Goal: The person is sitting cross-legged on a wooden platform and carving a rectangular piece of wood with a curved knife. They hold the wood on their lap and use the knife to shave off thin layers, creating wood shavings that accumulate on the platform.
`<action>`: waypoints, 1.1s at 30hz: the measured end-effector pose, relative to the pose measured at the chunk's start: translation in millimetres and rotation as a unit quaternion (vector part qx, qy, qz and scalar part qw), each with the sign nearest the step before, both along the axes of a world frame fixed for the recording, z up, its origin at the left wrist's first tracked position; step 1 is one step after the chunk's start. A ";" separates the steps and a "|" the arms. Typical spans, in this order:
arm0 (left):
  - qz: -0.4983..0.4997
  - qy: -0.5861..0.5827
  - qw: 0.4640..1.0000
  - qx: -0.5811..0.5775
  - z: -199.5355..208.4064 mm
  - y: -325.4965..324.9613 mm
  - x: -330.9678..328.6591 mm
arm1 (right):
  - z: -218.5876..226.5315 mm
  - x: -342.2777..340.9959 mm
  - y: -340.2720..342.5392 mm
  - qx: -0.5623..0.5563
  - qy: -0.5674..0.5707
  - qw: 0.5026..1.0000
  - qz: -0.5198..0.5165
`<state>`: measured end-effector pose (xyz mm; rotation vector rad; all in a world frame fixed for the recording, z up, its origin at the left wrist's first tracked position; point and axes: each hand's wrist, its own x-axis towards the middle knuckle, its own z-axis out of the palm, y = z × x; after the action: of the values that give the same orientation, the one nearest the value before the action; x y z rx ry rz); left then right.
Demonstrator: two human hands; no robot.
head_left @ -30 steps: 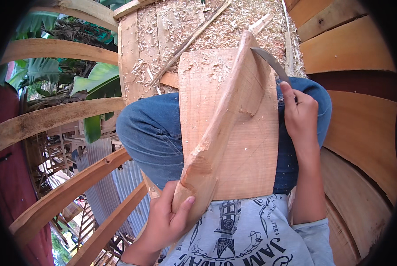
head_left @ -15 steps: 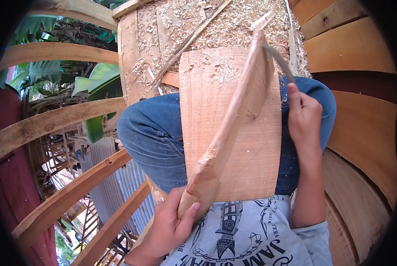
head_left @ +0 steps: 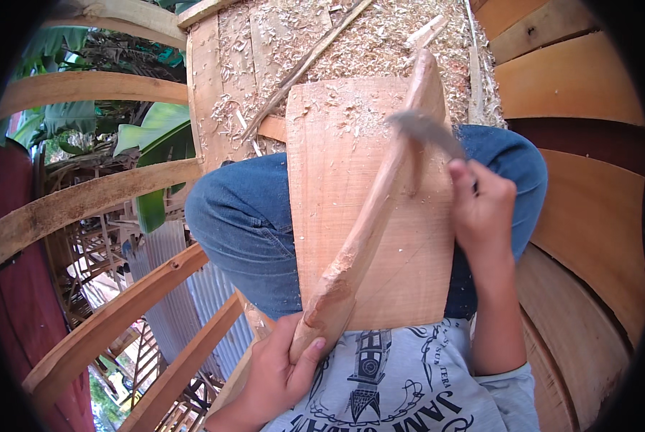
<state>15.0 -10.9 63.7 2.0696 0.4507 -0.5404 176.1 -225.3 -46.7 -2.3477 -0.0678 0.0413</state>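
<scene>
My left hand (head_left: 279,371) is wrapped round the near, lower end of a long, slightly bent piece of wood (head_left: 369,223). This wood stands tilted, rising away from me to the right over a broad flat board (head_left: 329,187) that lies across my lap. Its near end shows rough, freshly cut facets. In my right hand (head_left: 484,205), closed in a fist, is a knife with a dark curved blade (head_left: 434,134); its handle is hidden in the fingers. The blade, smeared by motion, lies across the upper part of the long wood; whether it touches I cannot tell.
Wood shavings (head_left: 380,43) cover the planks beyond the board, with a thin stick (head_left: 301,75) lying among them. Wooden rails (head_left: 99,191) run along the left side, with leaves and corrugated sheets below. Planks (head_left: 567,79) wall the right. My bent legs (head_left: 243,216) flank the board.
The knife has swung left and slightly toward me, from beside the wood's upper end to across it. My right hand has moved a little left and down. My left hand keeps its grip.
</scene>
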 end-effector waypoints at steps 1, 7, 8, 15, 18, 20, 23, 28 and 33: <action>-0.005 0.005 1.000 -0.007 0.5 0.9 -2.1 | 1.7 10.6 -7.4 0.030 0.048 0.996 -0.064; -0.002 0.035 0.996 -0.077 0.5 -1.7 2.4 | 24.0 -24.4 -7.5 0.024 0.004 0.991 0.133; -0.009 0.031 0.996 -0.087 -0.8 -0.9 4.0 | 26.9 -38.5 -3.8 0.012 0.009 0.982 0.186; -0.049 0.012 0.998 -0.036 0.8 -2.7 2.3 | 20.7 -47.7 3.7 -0.014 -0.015 0.983 0.183; -0.053 0.029 0.998 -0.030 8.6 -7.4 3.4 | 8.1 -30.7 -13.0 -0.034 -0.073 0.987 0.136; -0.046 0.044 0.997 -0.050 8.7 -8.3 5.2 | 6.2 -15.4 -24.2 -0.014 -0.022 0.998 0.048; -0.089 -0.031 0.994 -0.064 -0.4 -5.3 2.6 | 2.9 -2.6 -49.0 0.012 0.029 0.997 -0.070; -0.070 0.003 0.988 -0.135 -0.2 -5.3 7.5 | 26.6 -36.8 -45.8 0.047 0.004 0.997 0.057; -0.113 -0.020 0.988 -0.101 1.8 -5.7 11.0 | 31.6 -71.8 -14.3 0.076 0.070 0.976 0.190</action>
<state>26.0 -16.6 65.5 1.9420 0.1303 -0.6490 104.3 -239.6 -15.1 -2.1429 -0.4355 0.3754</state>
